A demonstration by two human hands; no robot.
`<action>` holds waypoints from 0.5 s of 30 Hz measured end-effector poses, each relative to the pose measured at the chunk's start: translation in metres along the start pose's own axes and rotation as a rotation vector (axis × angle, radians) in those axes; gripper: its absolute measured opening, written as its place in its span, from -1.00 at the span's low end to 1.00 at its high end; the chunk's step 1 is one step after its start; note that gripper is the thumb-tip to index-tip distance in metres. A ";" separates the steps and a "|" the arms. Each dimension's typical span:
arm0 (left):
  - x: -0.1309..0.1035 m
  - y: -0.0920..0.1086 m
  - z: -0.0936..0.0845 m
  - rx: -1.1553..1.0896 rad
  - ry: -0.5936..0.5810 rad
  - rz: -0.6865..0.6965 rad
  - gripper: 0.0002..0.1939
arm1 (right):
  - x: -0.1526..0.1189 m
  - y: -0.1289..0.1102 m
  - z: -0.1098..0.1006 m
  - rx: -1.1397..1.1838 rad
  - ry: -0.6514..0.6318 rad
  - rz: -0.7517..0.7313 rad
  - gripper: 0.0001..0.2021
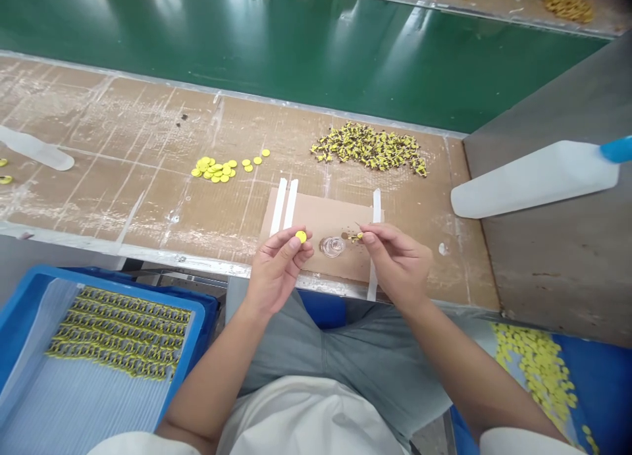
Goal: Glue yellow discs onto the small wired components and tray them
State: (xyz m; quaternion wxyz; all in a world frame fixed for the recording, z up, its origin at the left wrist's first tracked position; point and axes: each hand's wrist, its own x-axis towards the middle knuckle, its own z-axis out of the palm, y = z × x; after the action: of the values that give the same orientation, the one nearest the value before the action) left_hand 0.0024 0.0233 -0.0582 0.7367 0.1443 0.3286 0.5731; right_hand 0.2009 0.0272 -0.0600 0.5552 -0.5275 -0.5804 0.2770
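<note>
Piece (360, 236) in right hand (402, 261), indistinct.

no lettering, number, brand or sign (on any surface) can be read.

On the cardboard mat (340, 210) sits a dish (332, 246); behind the mat, heaped small parts (370, 148); left-behind, discs (214, 170); right, a bottle (533, 181).

Across the frame's middle, our brown bench (237, 218) carries yellow discs (213, 169) left of centre, a yellow-and-dark heap (368, 147) at upper right of centre, and, nearer us, taped cardboard (336, 208).
</note>
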 end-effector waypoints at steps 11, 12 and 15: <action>-0.014 -0.002 0.011 -0.041 -0.049 -0.056 -0.83 | 0.008 -0.040 0.002 0.665 -0.076 0.669 -0.84; -0.014 -0.003 0.012 -0.042 -0.056 -0.060 -0.84 | 0.008 -0.042 0.001 0.684 -0.093 0.695 -0.84; -0.015 -0.004 0.016 -0.047 -0.086 -0.080 -0.87 | 0.008 -0.046 -0.001 0.730 -0.126 0.754 -0.83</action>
State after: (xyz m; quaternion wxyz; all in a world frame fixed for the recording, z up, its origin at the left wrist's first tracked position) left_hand 0.0135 0.0109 -0.0439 0.7757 0.1382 0.2887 0.5439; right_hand 0.1896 0.0208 -0.0152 0.5286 -0.4545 -0.2483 0.6726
